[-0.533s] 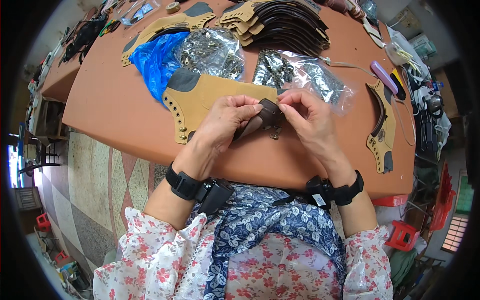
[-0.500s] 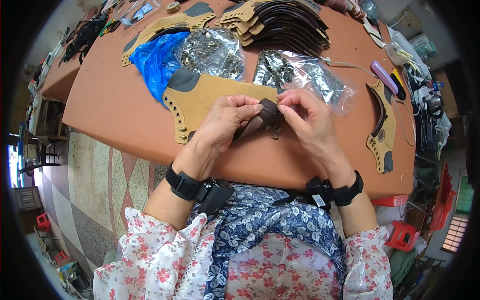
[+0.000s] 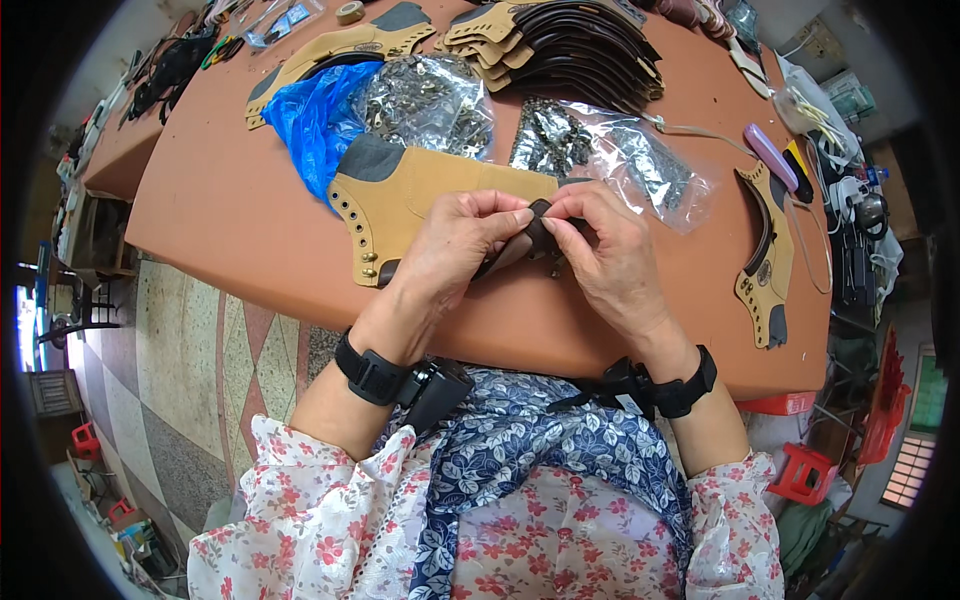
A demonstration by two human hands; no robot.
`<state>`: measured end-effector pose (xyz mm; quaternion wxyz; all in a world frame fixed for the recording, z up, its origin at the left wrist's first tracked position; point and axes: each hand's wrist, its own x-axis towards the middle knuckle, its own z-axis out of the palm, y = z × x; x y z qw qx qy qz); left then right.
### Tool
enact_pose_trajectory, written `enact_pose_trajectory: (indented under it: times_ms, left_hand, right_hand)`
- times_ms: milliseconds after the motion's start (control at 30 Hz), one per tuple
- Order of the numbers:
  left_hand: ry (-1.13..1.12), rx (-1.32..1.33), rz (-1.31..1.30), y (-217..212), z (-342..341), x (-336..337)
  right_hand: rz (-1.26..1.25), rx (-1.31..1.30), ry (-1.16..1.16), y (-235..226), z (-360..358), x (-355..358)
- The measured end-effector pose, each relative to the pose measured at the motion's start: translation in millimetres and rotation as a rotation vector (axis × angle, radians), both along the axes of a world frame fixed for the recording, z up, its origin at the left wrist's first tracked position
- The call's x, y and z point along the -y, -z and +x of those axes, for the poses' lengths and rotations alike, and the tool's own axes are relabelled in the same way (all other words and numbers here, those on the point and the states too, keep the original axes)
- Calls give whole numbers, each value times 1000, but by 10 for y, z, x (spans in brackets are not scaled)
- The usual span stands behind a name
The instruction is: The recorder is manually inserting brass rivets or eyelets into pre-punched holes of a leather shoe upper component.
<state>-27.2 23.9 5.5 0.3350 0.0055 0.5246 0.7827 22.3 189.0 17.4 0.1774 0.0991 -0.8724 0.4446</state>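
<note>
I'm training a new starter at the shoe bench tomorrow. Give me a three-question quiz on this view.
1. True or false: both hands grip the dark brown leather piece.
2. What lies flat under the left hand? A) tan leather upper piece B) purple handle C) roll of tape
3. Fill in: the crumpled plastic bag beside the clear bags of metal fittings is ____ in colour.

Key:
1. True; the right hand pinches it too.
2. A, the tan leather upper piece.
3. Blue, the blue bag.

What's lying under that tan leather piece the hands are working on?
The tan leather piece rests flat on the orange table. Its right end disappears beneath the left hand and right hand, so anything under that part is covered.
</note>
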Motion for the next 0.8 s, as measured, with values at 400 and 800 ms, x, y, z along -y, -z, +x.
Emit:
enact_pose_trajectory:
  times_ms: [400, 800]
  left_hand:
    - [7, -284, -125, -18, 81, -37]
    - [30, -692, -390, -94, 186, -53]
  right_hand:
    - [-207, 249, 37, -65, -46, -30]
    - [-50, 206, -58, -32, 71, -205]
